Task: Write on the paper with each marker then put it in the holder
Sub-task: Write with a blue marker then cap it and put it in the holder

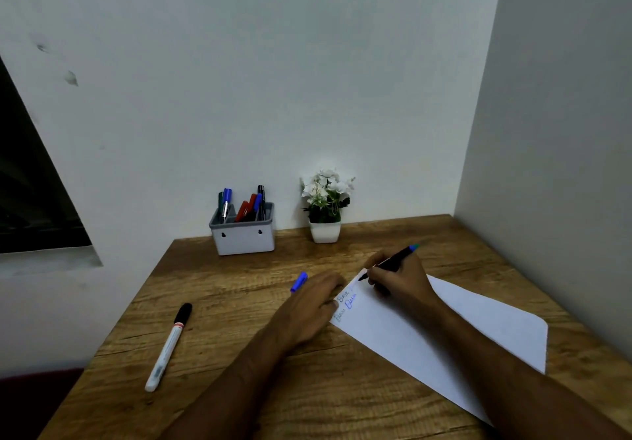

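Note:
A white sheet of paper (444, 340) lies slanted on the wooden desk, with a few written words near its far left corner. My right hand (400, 278) grips a thin black marker (393, 260) with a blue-green end, its tip on the paper's top corner. My left hand (314, 302) rests on the paper's left edge and holds a blue cap (299, 281) that sticks out past the fingers. A grey and white holder (243, 234) at the back of the desk carries several markers: blue, red, black and green.
A white marker with a black cap (169, 345) lies on the desk's left part. A small white pot of white flowers (325, 207) stands against the back wall, right of the holder. Walls close off the desk at the back and right.

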Available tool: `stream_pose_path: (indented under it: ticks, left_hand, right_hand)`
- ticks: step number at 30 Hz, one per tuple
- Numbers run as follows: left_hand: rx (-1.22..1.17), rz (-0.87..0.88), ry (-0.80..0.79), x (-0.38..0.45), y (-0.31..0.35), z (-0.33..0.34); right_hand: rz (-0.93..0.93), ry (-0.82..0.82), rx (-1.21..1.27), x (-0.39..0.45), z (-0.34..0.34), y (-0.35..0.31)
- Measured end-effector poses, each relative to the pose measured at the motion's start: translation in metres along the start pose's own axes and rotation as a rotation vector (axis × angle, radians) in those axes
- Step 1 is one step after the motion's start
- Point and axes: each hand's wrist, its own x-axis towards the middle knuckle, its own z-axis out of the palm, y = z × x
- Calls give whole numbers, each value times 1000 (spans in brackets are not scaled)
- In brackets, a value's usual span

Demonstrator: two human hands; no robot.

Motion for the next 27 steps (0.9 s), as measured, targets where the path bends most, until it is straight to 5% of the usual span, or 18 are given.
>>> stream_pose_path:
  ticks: [27]
  left_hand:
    - [56,25,25,-3,0,4]
  right_hand:
    - [-84,-63,-279,7,6,17]
